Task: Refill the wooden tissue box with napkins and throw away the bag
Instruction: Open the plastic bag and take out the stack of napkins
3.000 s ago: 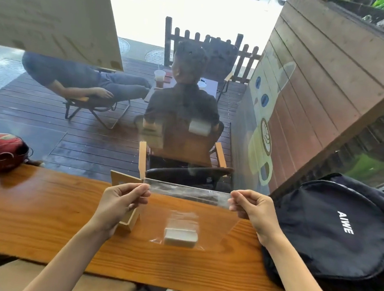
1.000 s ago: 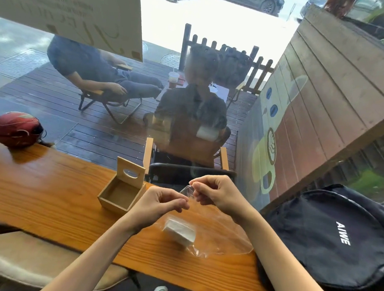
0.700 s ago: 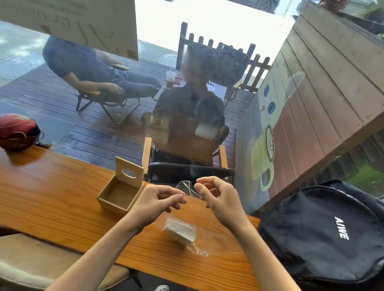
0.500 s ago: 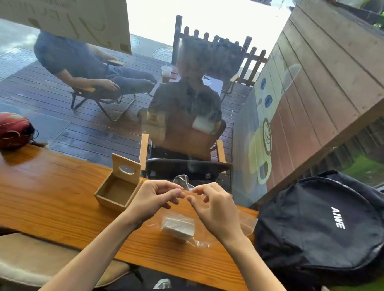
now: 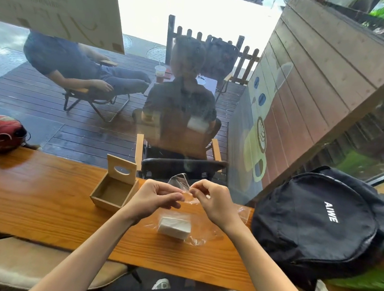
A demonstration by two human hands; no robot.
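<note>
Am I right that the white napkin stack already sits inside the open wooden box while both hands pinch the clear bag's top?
Not quite. The head view shows the white napkin stack inside the clear plastic bag on the long wooden counter; the open wooden tissue box is empty. Left hand and right hand do pinch the bag's top.

We sat inside a café, at a long wooden surface [image 5: 35, 193] set against a window. Beyond the glass lay a dark timber deck [image 5: 73, 132] where two people sat in folding chairs around a small table carrying an iced takeaway drink [image 5: 159, 73]. Right of that table, a plank wall bore a painted latte-art cup [image 5: 258, 147].
</note>
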